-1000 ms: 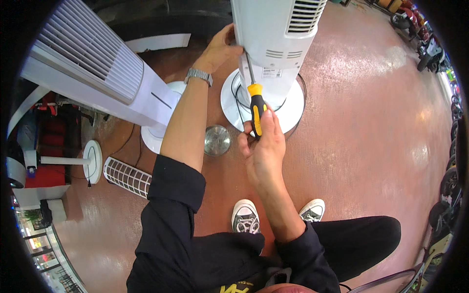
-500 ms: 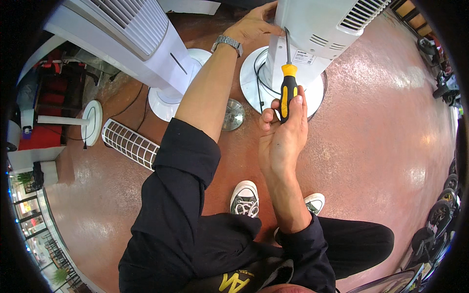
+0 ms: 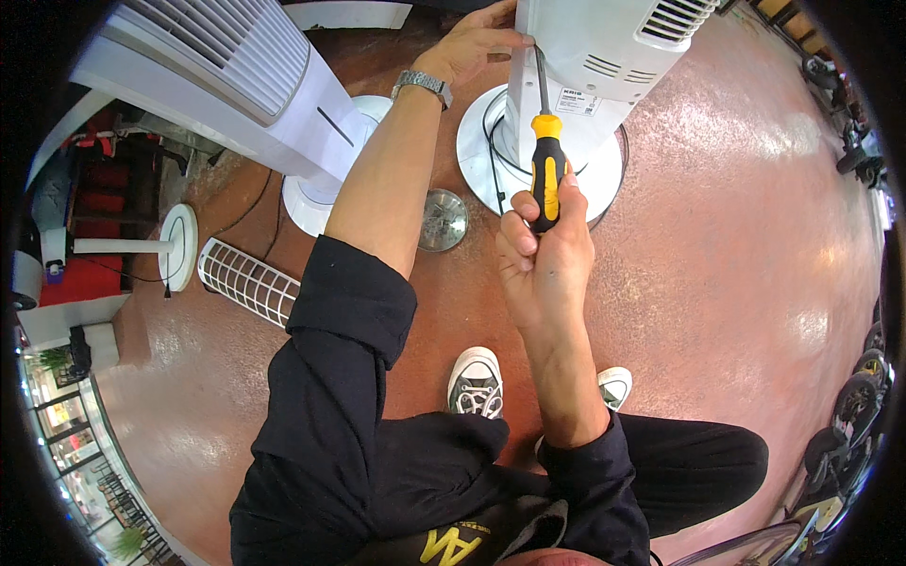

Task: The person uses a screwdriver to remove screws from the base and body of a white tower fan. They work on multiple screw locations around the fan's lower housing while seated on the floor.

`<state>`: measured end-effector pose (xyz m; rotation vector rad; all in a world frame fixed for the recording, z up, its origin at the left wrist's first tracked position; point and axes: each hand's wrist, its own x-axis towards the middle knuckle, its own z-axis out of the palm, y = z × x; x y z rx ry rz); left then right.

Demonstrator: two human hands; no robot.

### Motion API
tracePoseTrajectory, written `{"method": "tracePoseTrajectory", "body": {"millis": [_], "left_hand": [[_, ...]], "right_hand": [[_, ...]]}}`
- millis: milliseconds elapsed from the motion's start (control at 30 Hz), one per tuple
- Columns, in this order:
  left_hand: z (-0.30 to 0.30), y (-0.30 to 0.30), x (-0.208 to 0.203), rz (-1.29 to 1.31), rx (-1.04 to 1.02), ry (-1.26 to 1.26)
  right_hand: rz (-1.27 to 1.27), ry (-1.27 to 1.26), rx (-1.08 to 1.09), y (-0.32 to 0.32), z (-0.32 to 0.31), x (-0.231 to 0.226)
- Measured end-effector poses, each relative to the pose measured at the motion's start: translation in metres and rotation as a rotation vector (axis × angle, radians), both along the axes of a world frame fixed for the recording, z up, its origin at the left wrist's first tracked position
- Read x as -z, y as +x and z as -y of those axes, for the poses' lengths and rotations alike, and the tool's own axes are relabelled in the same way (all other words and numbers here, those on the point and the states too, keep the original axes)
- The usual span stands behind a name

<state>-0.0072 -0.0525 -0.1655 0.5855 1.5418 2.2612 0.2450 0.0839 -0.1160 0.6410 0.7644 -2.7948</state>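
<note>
My right hand (image 3: pixel 547 250) is closed round the yellow and black handle of a screwdriver (image 3: pixel 547 174). The shaft points up and away, its tip against the back of a white tower fan (image 3: pixel 566 52), near the left edge of the housing. Beside that tip, my left hand (image 3: pixel 472 47) grips the fan's left edge. A digit reaches toward the screwdriver tip, while the other fingers lie further along the side, partly out of sight. Any screw under the tip is too small to make out. The fan stands on a round white base (image 3: pixel 477 151) with a black cord looped over it.
A second white tower fan (image 3: pixel 293 123) stands to the left. On the brown floor lie a white grille (image 3: pixel 247 283), a round clear dish (image 3: pixel 443 221) and a white pole with a disc base (image 3: pixel 179 247). Several wheels (image 3: pixel 854 401) line the right rim.
The fan, both hands and the screwdriver sit slightly further left and up in the picture. My right fingers have curled more tightly round the handle. The screwdriver tip stays at the housing edge.
</note>
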Motion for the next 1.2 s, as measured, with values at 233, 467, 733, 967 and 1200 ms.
{"method": "tracePoseTrajectory", "body": {"millis": [233, 467, 733, 967, 1200], "left_hand": [[-0.004, 0.004, -0.002, -0.106, 0.005, 0.037], [-0.001, 0.000, 0.001, -0.106, 0.035, 0.078], [0.000, 0.002, 0.001, -0.092, -0.014, 0.033], [0.002, -0.002, 0.007, -0.108, -0.002, 0.047], [-0.003, 0.003, 0.018, -0.142, -0.171, -0.132]], "right_hand": [[0.005, -0.153, -0.033, -0.002, -0.005, 0.007], [-0.016, -0.081, 0.008, -0.003, -0.001, 0.001], [-0.115, 0.178, 0.044, -0.005, 0.004, 0.008], [-0.346, 0.993, 0.107, -0.007, 0.011, 0.028], [-0.065, 0.204, -0.048, -0.014, -0.013, -0.007]]}}
